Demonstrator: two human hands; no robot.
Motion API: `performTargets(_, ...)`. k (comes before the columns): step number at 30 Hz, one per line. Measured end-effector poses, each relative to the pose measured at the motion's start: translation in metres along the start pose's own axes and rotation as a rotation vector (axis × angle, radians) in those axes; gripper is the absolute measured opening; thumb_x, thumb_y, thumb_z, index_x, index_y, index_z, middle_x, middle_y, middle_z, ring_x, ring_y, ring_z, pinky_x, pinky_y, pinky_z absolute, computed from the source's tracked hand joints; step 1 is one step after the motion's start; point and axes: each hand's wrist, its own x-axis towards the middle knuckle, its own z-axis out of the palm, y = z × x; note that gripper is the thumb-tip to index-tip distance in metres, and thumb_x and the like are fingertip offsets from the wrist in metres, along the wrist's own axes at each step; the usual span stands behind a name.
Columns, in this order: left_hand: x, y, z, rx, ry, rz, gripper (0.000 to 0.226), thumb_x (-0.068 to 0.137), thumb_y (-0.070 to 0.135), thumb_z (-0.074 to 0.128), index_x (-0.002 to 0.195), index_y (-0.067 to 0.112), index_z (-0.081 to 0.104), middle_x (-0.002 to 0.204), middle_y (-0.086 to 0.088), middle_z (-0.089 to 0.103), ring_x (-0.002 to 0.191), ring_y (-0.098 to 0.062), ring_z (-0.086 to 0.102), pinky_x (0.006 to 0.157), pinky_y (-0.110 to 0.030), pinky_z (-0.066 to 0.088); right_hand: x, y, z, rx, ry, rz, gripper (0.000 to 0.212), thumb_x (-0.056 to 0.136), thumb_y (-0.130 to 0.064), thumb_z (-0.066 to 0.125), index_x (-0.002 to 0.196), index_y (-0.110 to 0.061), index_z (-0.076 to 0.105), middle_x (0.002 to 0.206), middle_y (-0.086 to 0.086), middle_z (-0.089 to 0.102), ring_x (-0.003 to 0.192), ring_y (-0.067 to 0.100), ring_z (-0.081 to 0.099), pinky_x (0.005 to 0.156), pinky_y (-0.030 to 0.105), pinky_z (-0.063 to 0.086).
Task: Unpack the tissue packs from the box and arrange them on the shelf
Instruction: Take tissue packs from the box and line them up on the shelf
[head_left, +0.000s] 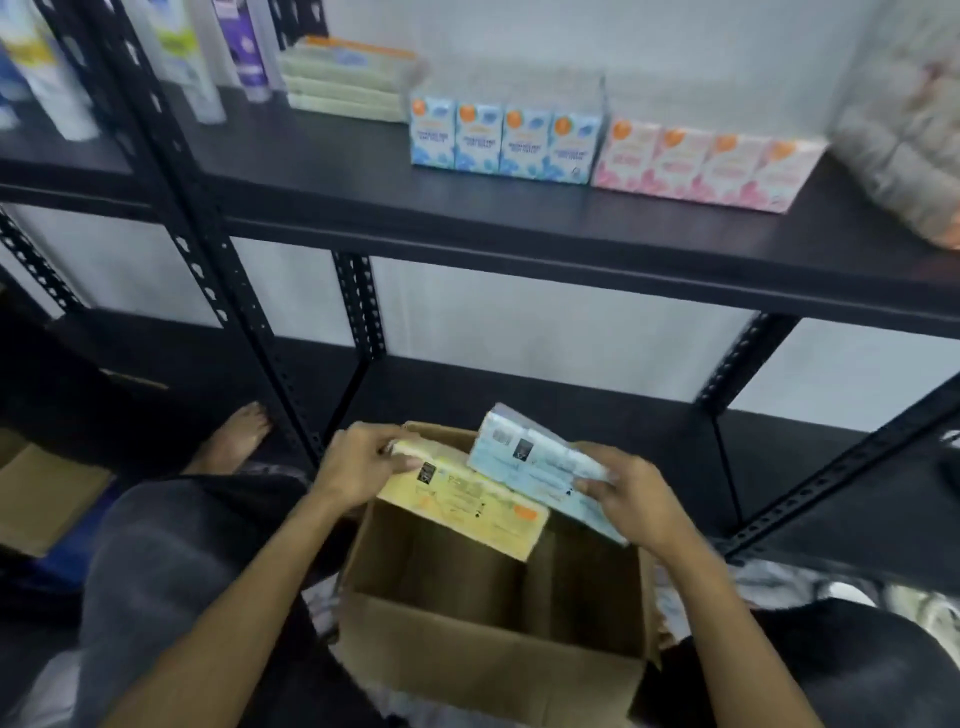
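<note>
Cardboard box (493, 639) open below; left hand (358, 467) clasping yellow pack (467, 506), right hand (631, 501) clasping blue pack (535, 462); black shelf (519, 223) beyond, white wall (623, 47) behind.

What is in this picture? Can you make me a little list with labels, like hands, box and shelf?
left hand: grips the yellow tissue pack over the box
right hand: grips the blue tissue pack, tilted, above the box's far right corner
cardboard box: open; the inside that shows looks empty
shelf: black, holds a blue row and a pink row standing side by side
green stack: lies flat, further back on the left
lower shelf: dark, nothing to make out there
</note>
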Motion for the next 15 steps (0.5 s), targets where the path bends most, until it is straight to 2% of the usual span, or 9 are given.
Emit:
performTargets(2, -0.027, 0.022, -0.053, -0.119, 0.096, 0.04, 0.032, 0.078, 0.023, 0.087, 0.108, 0.028, 0.079, 0.095, 0.008, 0.078, 0.089, -0.009, 0.073, 0.08, -0.026, 0.058, -0.037, -0.029, -0.046, 0.025, 0.098, -0.061, 0.043, 0.091, -0.023, 0.075, 0.132, -0.032, 0.065, 0.131, -0.008, 0.066, 0.114, 0.015, 0.063, 0.102, 0.04, 0.051)
performTargets(5, -0.031, 0.039, -0.102, -0.264, 0.187, 0.074, 0.027, 0.079, 0.016, 0.086, 0.1, 0.032, 0.081, 0.093, 0.004, 0.079, 0.091, -0.02, 0.076, 0.085, -0.041, 0.061, -0.047, -0.046, -0.098, 0.027, 0.17, -0.148, 0.042, 0.092, -0.023, 0.074, 0.131, -0.035, 0.065, 0.133, -0.008, 0.064, 0.119, 0.016, 0.06, 0.106, 0.036, 0.048)
performTargets(6, -0.034, 0.05, -0.114, -0.294, 0.218, 0.105, 0.026, 0.08, 0.014, 0.084, 0.098, 0.032, 0.08, 0.091, 0.005, 0.079, 0.09, -0.019, 0.076, 0.082, -0.038, 0.063, -0.056, -0.055, -0.114, 0.026, 0.198, -0.171, 0.04, 0.092, -0.022, 0.073, 0.129, -0.036, 0.065, 0.132, -0.009, 0.064, 0.118, 0.014, 0.059, 0.105, 0.032, 0.047)
performTargets(8, -0.044, 0.079, -0.14, -0.359, 0.272, 0.194, 0.026, 0.083, 0.009, 0.08, 0.096, 0.031, 0.077, 0.085, 0.013, 0.078, 0.082, -0.007, 0.075, 0.07, -0.021, 0.06, -0.073, -0.069, -0.148, 0.049, 0.271, -0.217, 0.042, 0.091, -0.019, 0.074, 0.126, -0.042, 0.063, 0.126, -0.015, 0.065, 0.114, 0.009, 0.06, 0.098, 0.022, 0.045)
performTargets(10, -0.048, 0.106, -0.164, -0.42, 0.341, 0.276, 0.027, 0.083, 0.008, 0.078, 0.099, 0.03, 0.075, 0.084, 0.019, 0.077, 0.08, 0.001, 0.073, 0.067, -0.01, 0.054, -0.085, -0.087, -0.179, 0.057, 0.338, -0.269, 0.046, 0.09, -0.017, 0.074, 0.122, -0.048, 0.063, 0.122, -0.028, 0.063, 0.11, -0.001, 0.058, 0.092, 0.015, 0.043)
performTargets(12, -0.045, 0.129, -0.181, -0.453, 0.416, 0.35, 0.028, 0.082, 0.011, 0.079, 0.101, 0.031, 0.075, 0.087, 0.017, 0.077, 0.083, -0.001, 0.073, 0.072, -0.011, 0.056, -0.087, -0.096, -0.204, 0.03, 0.399, -0.317, 0.047, 0.089, -0.015, 0.075, 0.124, -0.045, 0.064, 0.123, -0.036, 0.058, 0.112, -0.003, 0.056, 0.094, 0.019, 0.041)
performTargets(15, -0.031, 0.162, -0.197, -0.47, 0.49, 0.415, 0.029, 0.082, 0.012, 0.081, 0.099, 0.034, 0.075, 0.09, 0.014, 0.078, 0.088, -0.007, 0.075, 0.077, -0.02, 0.06, -0.076, -0.102, -0.236, -0.036, 0.483, -0.333, 0.046, 0.088, -0.017, 0.077, 0.13, -0.034, 0.066, 0.126, -0.019, 0.065, 0.119, 0.008, 0.056, 0.097, 0.026, 0.041)
